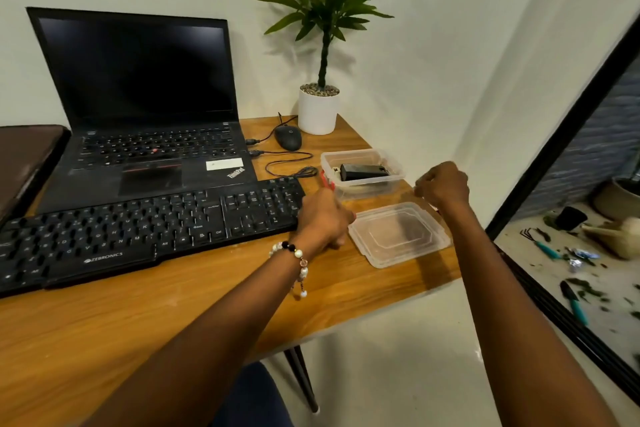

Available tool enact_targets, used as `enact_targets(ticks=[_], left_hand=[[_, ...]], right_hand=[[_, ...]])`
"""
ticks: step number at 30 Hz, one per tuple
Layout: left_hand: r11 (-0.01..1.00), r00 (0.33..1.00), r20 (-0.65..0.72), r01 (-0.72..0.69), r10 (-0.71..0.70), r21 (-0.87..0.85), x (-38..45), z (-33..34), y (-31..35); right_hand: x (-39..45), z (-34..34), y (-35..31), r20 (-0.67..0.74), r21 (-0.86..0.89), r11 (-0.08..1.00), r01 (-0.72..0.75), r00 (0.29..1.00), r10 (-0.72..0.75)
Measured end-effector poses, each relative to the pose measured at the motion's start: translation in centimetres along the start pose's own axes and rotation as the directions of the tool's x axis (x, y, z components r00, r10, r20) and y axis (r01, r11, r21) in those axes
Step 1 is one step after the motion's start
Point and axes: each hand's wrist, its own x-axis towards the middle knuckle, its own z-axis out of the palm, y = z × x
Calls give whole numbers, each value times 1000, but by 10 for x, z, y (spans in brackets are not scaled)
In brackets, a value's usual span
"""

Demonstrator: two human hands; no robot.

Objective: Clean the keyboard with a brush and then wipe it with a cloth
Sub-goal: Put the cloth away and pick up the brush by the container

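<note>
L hand (323,215) w/ bead bracelet (294,258) sits low over the desk (194,305), at the right end of the black keyboard (145,225) – fingers curled under, back of hand to camera, can't tell if it holds anything. R hand (443,185) raised, knuckles bent, fingertips drawn in toward the thumb; whether sth is pinched there – can't tell. Hands apart, w/ the clear lid (398,234) lying flat on the desk between and just below them. Just beyond both hands: clear plastic box (362,172), open, w/ a black item (363,172) inside; a red bit shows at its left edge, unclear what it is. No brush or cloth identifiable. Keyboard stretches away to the left of L hand, front edge near the desk edge. Behind it an open laptop (145,107), screen dark. Beyond L hand a black mouse (288,137) w/ cable looped on the desk, then a potted plant (320,80) in a white pot at the wall. Right of R hand, past the desk edge, a dark-framed glass panel (554,149).
</note>
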Motion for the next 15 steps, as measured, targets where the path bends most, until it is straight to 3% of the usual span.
enact_targets(ticks=[3, 8, 12, 15], left_hand=[[998, 999, -10, 48, -48, 27, -6, 11, 1], [986, 991, -34, 129, -133, -101, -12, 19, 8], [968, 991, -54, 111, -126, -223, -7, 6, 22], [928, 991, -127, -16, -33, -373, -1, -16, 44]], right_hand=[[-8, 3, 24, 164, -204, 979, -12, 985, 46], [-11, 3, 33, 140, -139, 990, -11, 990, 31], [-13, -17, 17, 44, 128, 991, -38, 999, 33], [-15, -33, -5, -10, 483, 875, -16, 1000, 24]])
